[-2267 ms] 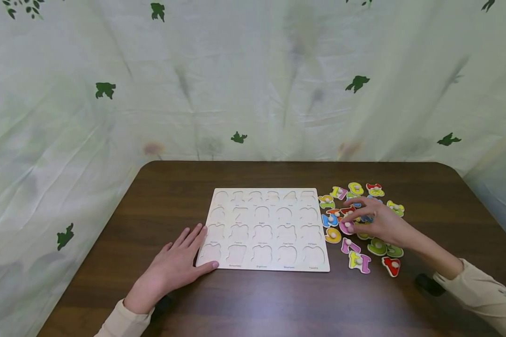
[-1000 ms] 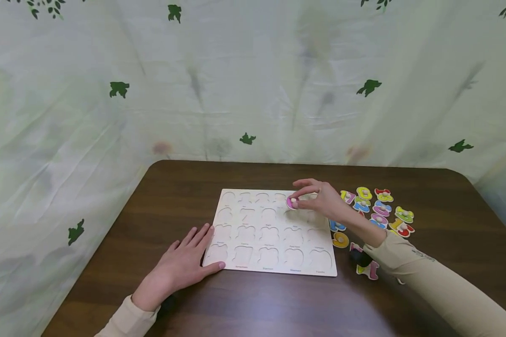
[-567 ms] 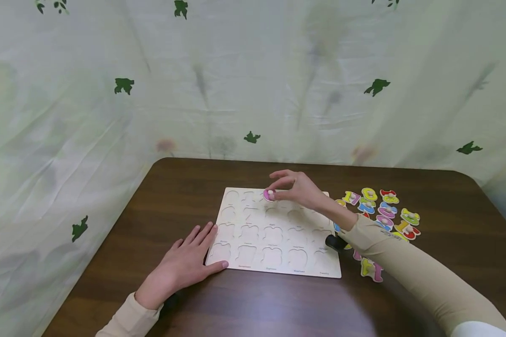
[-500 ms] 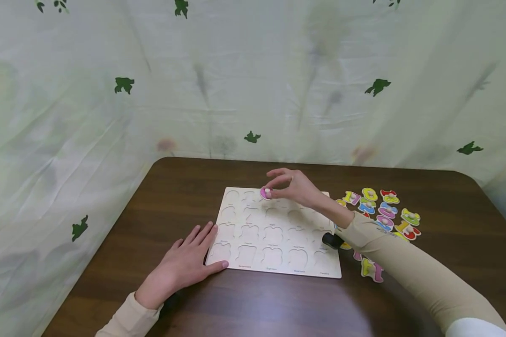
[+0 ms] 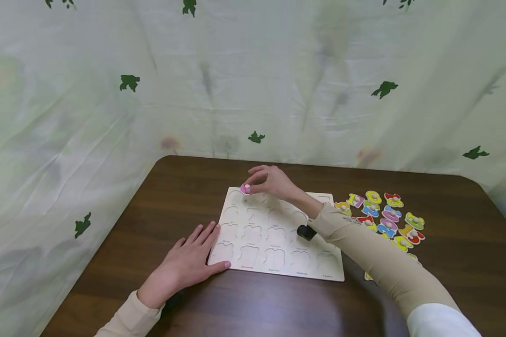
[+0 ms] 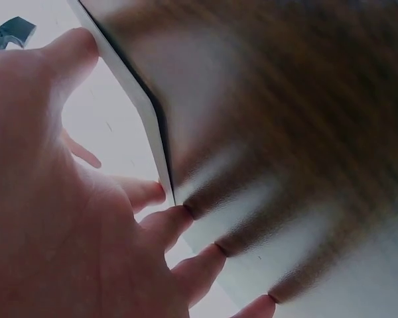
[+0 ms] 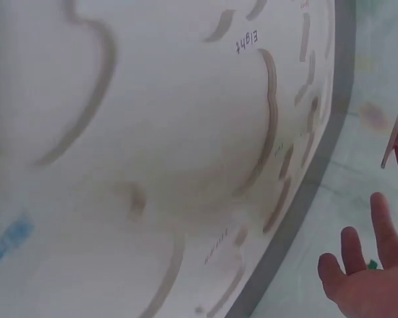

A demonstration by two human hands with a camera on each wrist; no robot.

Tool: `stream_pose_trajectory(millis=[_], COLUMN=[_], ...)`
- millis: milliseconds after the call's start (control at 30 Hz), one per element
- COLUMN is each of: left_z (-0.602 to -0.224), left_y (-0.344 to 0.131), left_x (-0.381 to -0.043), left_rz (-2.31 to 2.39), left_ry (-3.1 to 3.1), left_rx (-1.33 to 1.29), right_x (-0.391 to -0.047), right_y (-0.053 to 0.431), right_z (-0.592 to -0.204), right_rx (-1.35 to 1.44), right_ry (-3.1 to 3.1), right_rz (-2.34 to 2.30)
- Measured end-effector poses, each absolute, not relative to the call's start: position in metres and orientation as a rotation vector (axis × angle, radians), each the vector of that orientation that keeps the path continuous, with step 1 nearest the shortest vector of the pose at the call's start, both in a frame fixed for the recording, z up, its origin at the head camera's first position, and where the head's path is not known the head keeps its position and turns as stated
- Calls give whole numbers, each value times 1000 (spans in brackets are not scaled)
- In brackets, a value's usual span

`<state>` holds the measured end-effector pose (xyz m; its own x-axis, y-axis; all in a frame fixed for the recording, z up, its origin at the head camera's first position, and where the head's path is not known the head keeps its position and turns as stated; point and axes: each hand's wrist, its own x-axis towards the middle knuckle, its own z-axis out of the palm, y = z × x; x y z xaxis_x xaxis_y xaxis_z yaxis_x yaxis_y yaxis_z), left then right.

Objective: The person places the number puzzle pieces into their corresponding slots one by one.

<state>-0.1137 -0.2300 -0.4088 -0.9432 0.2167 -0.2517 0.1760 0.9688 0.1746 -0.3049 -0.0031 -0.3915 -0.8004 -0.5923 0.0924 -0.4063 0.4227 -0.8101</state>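
A white puzzle board with rows of outlined recesses and printed number words lies on the table. My right hand pinches a pink puzzle piece by its pale knob, close over the board's far left corner. In the right wrist view, that piece shows edge-on at the fingertips; the other fingers of the right hand are spread. My left hand rests at the board's near left corner, thumb on the front edge. From the left wrist view, the fingers of the left hand lie along the board's edge.
Several colourful knobbed number pieces lie right of the board, some behind my right sleeve. A black wrist camera hangs over the board's right half. A pale leaf-patterned curtain stands behind the brown table.
My right hand has picked the pink puzzle piece from the loose pile and carried it left across the board's far edge to the left corner. My left hand stays at the board's corner.
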Motion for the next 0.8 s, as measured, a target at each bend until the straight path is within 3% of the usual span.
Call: stream_pose_trajectory(millis=[800], left_z=[-411], left_y=[-231], left_x=[-112], left_rz=[217], left_ry=[2850], left_rx=[275], right_x=[-311], right_y=[-57], right_z=[-417], right_rx=[-851], right_ry=[2590], right_rz=[-1013])
